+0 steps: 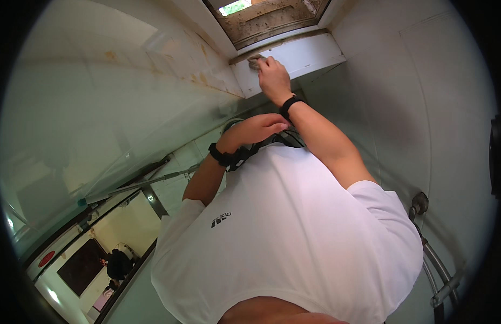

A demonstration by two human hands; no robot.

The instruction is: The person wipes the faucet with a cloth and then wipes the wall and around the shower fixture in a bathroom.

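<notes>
The right hand (275, 80) reaches forward to a white sill (307, 62) beneath a window (277, 24). Its grip is pinching a wadded, greyish-brown cloth (254, 63), fingers bent over it. The cloth lies against the sill at its left end, near the adjoining wall (169, 59).

The left hand (258, 128) is held in front of the chest, bent at the wrist, fingers slack and extended. Its fingertips are near the right wrist; whether they touch it cannot be told. The palm is hidden.

Each wrist carries a black band. The person wears a white short-sleeved shirt (293, 227).

The wall to the left is glossy and shows brownish stains beside the window corner. The window's lower part shows brown soiling. To the right, metal pipes (437, 267) run below a round fitting (419, 203) near the wall. At lower left, a dark-clad person (120, 263) appears within a dark-edged frame; whether this is a mirror or an opening cannot be determined.
</notes>
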